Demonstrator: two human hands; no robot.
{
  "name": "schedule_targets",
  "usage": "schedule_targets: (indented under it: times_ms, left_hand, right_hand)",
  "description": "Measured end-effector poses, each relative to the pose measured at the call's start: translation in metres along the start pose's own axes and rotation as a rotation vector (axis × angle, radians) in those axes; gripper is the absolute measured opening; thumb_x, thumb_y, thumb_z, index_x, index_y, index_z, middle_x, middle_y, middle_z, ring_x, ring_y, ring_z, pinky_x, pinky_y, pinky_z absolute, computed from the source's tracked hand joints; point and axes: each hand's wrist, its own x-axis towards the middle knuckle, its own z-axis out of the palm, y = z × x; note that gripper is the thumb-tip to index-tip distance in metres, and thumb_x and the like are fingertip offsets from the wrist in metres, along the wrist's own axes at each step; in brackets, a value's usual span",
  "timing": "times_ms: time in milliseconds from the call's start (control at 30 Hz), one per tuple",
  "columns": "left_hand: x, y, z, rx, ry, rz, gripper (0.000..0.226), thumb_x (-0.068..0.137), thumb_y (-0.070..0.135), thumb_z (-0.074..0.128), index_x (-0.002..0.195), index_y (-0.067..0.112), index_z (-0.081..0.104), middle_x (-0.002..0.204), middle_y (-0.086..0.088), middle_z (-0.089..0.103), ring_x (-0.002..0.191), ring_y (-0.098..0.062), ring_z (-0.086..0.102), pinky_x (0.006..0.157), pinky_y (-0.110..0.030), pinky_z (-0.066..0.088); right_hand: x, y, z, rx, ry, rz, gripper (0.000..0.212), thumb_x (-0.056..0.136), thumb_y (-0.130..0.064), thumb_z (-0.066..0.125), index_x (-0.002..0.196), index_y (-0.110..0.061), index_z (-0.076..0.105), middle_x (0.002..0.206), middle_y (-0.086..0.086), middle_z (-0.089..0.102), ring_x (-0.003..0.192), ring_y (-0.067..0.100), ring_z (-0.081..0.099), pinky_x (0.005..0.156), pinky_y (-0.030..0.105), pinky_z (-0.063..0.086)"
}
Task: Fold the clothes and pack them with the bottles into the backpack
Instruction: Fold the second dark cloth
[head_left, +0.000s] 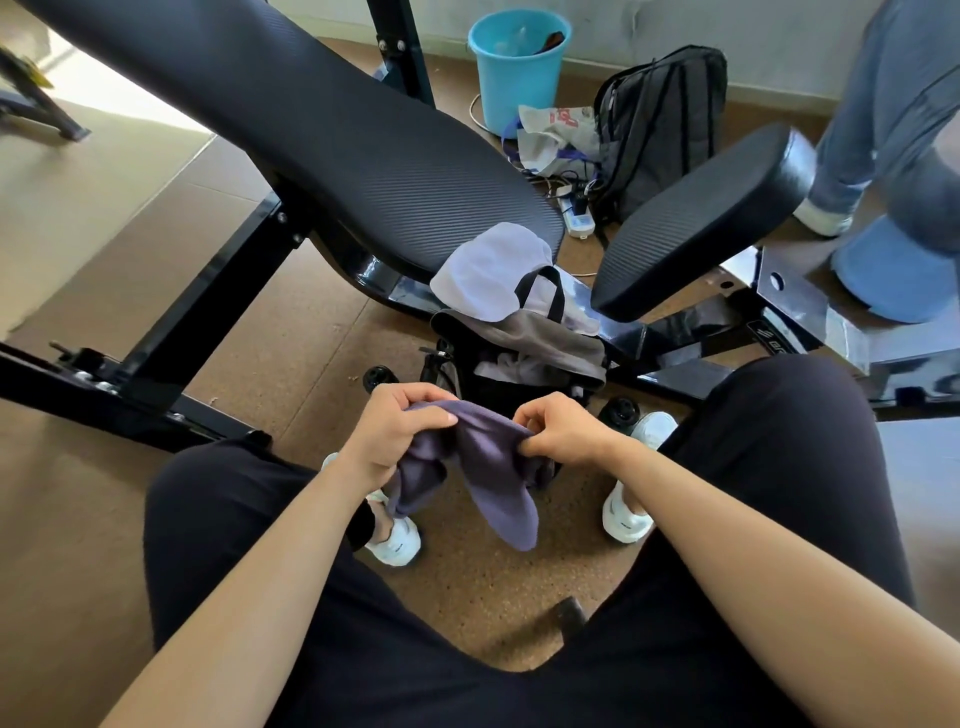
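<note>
Head view, seated person looking down between knees. Left hand (387, 431) and right hand (563, 434) both hold a purple cloth (493, 467), fingers curled and clamped on its top edge, thumbs pinching. Cloth hangs bunched above the floor (291, 353), between two white shoes (397, 540).

Backpack (519, 358), grey and black, stands open on the floor just beyond the hands, pale fabric inside. White garment (488, 275) drapes from the bench pad (311, 119) onto the backpack's top.

Surface: brown speckled, cork-like; paler tan sheet (78, 208) at left. Black weight bench spans the frame; its seat pad (701, 223) is at right.

By the far wall: blue bucket (517, 67), plastic bag (556, 135), second dark pack (660, 119), power strip (576, 218). Another person's jeans (878, 104) at upper right.
</note>
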Motion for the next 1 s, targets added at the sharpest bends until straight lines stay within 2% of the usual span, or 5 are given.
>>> schedule_targets:
  times_ms: [300,433,633,800,1000]
  left_hand:
    - [0.018,-0.012,-0.023,-0.087,0.546,-0.076,0.023,0.086,0.006,0.074,0.076,0.026,0.078,0.076,0.004,0.076,0.077,-0.01,0.069,0.077,-0.029,0.055]
    - [0.021,-0.021,-0.022,0.032,0.426,-0.117,0.013,0.083,0.014,0.081,0.076,0.024,0.077,0.075,0.002,0.075,0.078,-0.016,0.068,0.082,-0.037,0.055]
    - [0.008,-0.007,0.007,0.119,-0.083,0.038,0.014,0.08,0.022,0.075,0.093,0.019,0.076,0.082,0.009,0.073,0.079,-0.005,0.064,0.076,-0.02,0.05]
    - [0.004,-0.008,0.018,0.17,-0.24,0.04,0.01,0.083,0.014,0.077,0.085,0.023,0.073,0.079,0.007,0.068,0.074,-0.005,0.061,0.071,-0.017,0.047]
    - [0.011,-0.027,0.003,0.329,-0.119,-0.092,0.017,0.079,0.03,0.086,0.081,0.025,0.07,0.073,0.003,0.071,0.07,-0.009,0.063,0.071,-0.032,0.049]
  right_hand:
    - [0.003,0.019,-0.021,0.175,0.2,0.105,0.029,0.097,-0.024,0.068,0.081,0.0,0.065,0.069,0.004,0.053,0.064,0.011,0.045,0.054,0.022,0.034]
    - [-0.005,0.005,-0.035,0.239,0.359,-0.041,0.01,0.089,-0.027,0.077,0.09,-0.02,0.069,0.086,-0.006,0.072,0.082,0.01,0.067,0.074,0.029,0.053]
    - [-0.027,-0.032,-0.024,0.089,0.146,-0.241,0.076,0.08,-0.031,0.086,0.147,-0.03,0.051,0.132,-0.009,0.065,0.117,0.003,0.063,0.101,0.021,0.049]
    - [-0.022,-0.035,-0.002,-0.04,0.063,-0.24,0.008,0.087,-0.03,0.079,0.086,-0.028,0.071,0.071,-0.015,0.064,0.069,-0.004,0.055,0.07,0.025,0.046]
    - [-0.02,-0.026,-0.027,0.24,0.428,-0.069,0.017,0.091,-0.022,0.073,0.076,-0.015,0.069,0.063,-0.008,0.058,0.062,0.002,0.05,0.063,0.028,0.039]
